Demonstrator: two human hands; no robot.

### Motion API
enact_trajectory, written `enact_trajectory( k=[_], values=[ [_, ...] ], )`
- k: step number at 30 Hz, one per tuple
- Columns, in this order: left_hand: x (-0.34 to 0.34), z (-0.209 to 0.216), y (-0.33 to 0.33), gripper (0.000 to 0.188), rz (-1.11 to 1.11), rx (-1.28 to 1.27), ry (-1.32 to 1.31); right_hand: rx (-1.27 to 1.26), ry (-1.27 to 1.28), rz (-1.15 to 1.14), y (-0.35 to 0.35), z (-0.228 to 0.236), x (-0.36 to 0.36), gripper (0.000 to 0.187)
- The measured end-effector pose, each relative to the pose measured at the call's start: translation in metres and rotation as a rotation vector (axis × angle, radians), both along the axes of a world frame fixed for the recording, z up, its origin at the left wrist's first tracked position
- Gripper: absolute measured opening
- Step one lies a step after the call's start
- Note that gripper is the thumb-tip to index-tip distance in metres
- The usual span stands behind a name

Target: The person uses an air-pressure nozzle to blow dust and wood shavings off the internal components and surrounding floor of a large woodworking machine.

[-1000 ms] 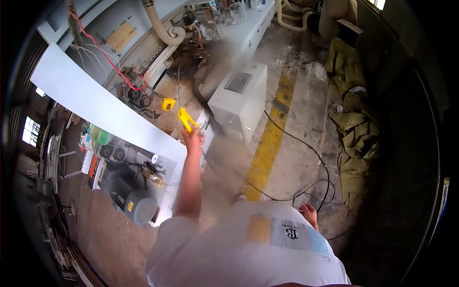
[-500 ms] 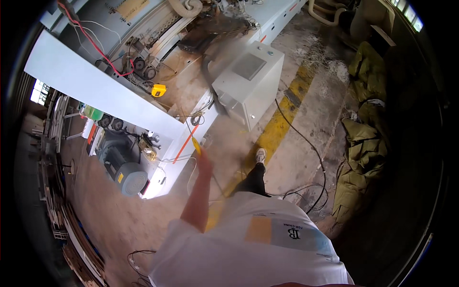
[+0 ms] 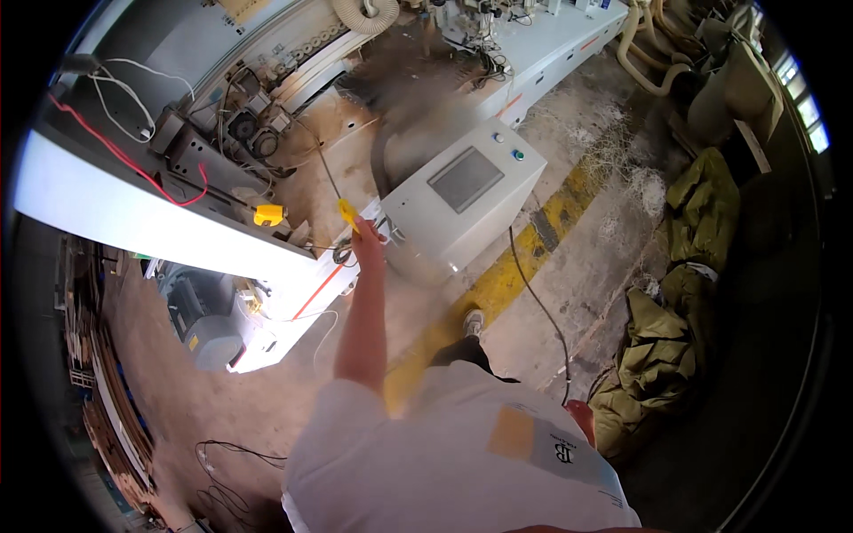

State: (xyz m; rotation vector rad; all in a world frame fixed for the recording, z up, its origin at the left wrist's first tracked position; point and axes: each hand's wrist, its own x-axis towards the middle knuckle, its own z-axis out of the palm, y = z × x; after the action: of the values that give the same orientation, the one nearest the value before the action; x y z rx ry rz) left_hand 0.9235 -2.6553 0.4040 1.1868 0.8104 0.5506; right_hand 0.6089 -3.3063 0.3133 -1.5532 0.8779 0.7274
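My left hand [image 3: 368, 242] is stretched out in front, closed around the yellow handle of what looks like an air blow gun [image 3: 347, 211]. The tool's long thin rod slants up and left over the dusty, light brown machine bed. Just right of the hand stands a grey control box [image 3: 480, 191] with a dark screen and two buttons on top. Beside my shirt at the right, a small reddish patch of skin looks like part of my right hand [image 3: 581, 421]. Its fingers are hidden, and a black hose [image 3: 544, 302] runs down to beside it.
A white machine beam [image 3: 160, 213] crosses the left side, with a grey motor [image 3: 211, 338] below it. Red and white wires hang above, near a yellow block [image 3: 268, 215]. Folded green tarpaulin [image 3: 662, 342] lies at right. Black cables [image 3: 222, 480] lie on the floor.
My left hand has moved up and slightly left with the yellow tool, toward the machine bed. The view has shifted, and the reddish patch has appeared beside my shirt.
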Motion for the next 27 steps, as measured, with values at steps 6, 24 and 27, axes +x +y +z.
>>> enact_trajectory(
  k=[6, 24, 27],
  values=[
    [0.048, -0.012, -0.021, 0.059, 0.040, -0.154, -0.016, 0.299, -0.055, -0.246, -0.061, -0.010, 0.083, 0.021],
    [0.145, -0.046, -0.317, 0.067, -0.290, -0.184, 0.264, 0.207, -0.236, 0.458, -0.308, -0.073, 0.374, 0.012],
    [0.194, -0.040, -0.376, 0.062, -0.374, -0.096, 0.213, 0.314, 0.026, -0.014, -0.331, -0.056, 0.452, 0.011]
  ],
)
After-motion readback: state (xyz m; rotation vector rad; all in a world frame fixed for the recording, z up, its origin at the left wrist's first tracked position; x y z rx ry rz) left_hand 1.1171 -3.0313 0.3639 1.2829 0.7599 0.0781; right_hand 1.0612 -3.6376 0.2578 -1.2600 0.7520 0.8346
